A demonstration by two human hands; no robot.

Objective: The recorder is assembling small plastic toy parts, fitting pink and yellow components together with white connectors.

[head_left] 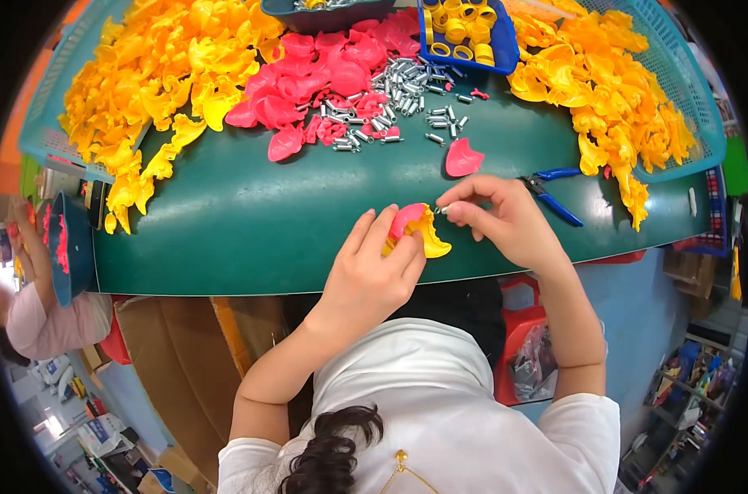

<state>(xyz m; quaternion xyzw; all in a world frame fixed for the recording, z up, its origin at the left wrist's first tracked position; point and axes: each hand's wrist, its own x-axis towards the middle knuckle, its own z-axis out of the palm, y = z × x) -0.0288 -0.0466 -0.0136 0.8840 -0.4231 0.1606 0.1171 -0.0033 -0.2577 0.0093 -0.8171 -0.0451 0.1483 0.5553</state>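
Head view: our left hand (372,272) clamps a yellow and pink moulded plastic shell (417,230) above the green bench (250,222); right hand (505,218) fingers pinch a small metal spring (441,211) at its edge. We should steady the shell and seat it squarely.

Blue-handled pliers (555,196) lie on the green table (250,222); yellow rings fill a blue tray (505,51).

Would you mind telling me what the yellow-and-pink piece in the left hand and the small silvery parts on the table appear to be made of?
Yellow-and-pink piece: probably moulded plastic, judging by its glossy, uniformly bright colour and thin curved shell. Small silvery parts: likely metal, grey and shiny; they look like small springs or pins, though too small to tell.
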